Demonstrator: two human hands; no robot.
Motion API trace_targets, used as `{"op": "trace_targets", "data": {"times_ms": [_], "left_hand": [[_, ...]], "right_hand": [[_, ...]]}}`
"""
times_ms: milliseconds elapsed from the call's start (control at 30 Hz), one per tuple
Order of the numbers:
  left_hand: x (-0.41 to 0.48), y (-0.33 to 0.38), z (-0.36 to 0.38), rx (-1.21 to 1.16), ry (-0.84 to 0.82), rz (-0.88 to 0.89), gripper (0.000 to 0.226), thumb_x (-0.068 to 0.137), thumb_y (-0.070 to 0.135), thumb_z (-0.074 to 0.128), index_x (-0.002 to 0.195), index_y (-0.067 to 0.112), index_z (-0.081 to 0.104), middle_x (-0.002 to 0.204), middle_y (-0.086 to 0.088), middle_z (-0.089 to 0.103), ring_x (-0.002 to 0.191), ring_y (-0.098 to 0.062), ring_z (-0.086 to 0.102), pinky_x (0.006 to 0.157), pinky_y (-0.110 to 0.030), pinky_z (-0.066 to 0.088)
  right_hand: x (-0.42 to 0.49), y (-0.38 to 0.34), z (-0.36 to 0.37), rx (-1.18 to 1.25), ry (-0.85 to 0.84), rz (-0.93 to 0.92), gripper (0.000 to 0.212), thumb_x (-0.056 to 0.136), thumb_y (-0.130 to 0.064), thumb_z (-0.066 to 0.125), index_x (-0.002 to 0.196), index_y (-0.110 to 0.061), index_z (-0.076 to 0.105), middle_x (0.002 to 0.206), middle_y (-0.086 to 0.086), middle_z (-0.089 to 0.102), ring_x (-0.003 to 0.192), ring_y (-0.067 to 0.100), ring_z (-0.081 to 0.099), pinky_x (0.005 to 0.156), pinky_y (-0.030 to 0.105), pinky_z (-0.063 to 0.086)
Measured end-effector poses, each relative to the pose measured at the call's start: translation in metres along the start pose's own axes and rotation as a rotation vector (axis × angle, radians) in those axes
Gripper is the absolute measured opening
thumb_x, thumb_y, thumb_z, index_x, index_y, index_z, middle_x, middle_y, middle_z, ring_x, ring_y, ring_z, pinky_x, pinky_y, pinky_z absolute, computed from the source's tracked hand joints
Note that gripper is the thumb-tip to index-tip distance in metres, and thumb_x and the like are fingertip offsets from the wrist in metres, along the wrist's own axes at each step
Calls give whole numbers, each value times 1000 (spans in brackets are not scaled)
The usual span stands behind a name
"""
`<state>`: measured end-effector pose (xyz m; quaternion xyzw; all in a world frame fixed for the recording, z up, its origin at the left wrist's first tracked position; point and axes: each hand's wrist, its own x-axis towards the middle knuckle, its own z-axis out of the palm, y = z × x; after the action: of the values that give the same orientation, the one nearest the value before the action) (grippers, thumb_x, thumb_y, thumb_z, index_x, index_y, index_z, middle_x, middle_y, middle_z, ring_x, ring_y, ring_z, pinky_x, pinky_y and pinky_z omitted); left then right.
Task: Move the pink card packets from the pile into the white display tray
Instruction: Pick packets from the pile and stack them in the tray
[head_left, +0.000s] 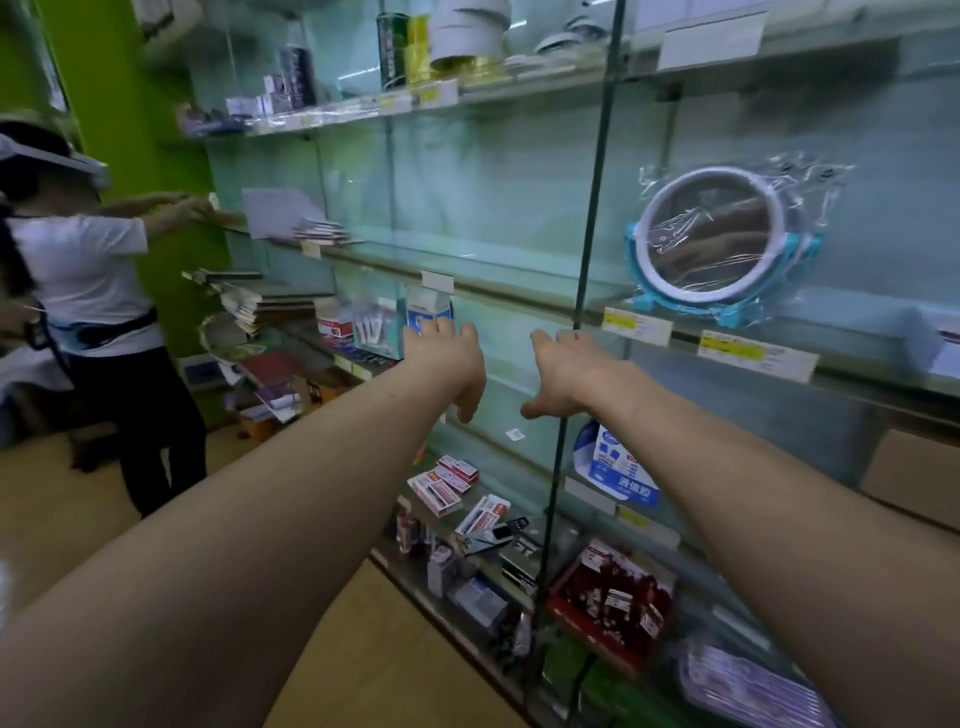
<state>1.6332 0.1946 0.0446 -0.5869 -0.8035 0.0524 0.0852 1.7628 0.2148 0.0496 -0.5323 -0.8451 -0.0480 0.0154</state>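
Note:
Both my arms reach forward toward a glass shelf unit. My left hand (448, 364) is stretched out with relaxed fingers and holds nothing; its fingertips lie near a white and blue box (429, 310) on the middle shelf. To its right, my right hand (563, 371) is likewise spread and empty, close to the dark vertical shelf post (592, 208). Several red and white card packets (448, 480) lie loose on the shelf below my hands. I cannot make out a white display tray in this view.
A wrapped round mirror with a blue frame (719, 241) stands on the shelf at right. A person in a white shirt (83, 291) works at the shelves on the left. A red tray of small packs (608, 603) sits on the low shelf.

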Motion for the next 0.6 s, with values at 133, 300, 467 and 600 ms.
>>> {"op": "trace_targets", "data": {"times_ms": [133,300,467,600], "left_hand": [[20,-26,-1,-1,17,-44,119,67,40,82,151,8,4,152,-21,19,141,-37,19,113,-51,19],[55,-49,-7,-9,64,-75,113,68,38,82,150,10,10,151,-18,23,139,-35,23,111,-50,22],[106,-66,-15,8,78,-82,118,66,41,83,151,11,7,151,-19,21,139,-37,22,112,-50,19],[151,-74,-23,17,96,-74,117,68,41,81,151,11,5,152,-19,19,140,-37,20,114,-51,17]], "right_hand": [[23,-13,-9,-3,14,-33,88,81,-44,69,147,-12,19,147,15,30,136,32,26,108,45,33],[62,-20,-22,-5,57,-48,86,80,-45,69,145,-12,23,144,14,34,134,32,29,104,44,35],[110,-24,-33,20,100,-37,86,82,-42,68,147,-13,20,146,13,31,136,31,28,103,44,35],[152,-24,-39,33,102,-20,84,83,-40,66,147,-14,19,145,12,31,135,30,29,101,43,36]]}}
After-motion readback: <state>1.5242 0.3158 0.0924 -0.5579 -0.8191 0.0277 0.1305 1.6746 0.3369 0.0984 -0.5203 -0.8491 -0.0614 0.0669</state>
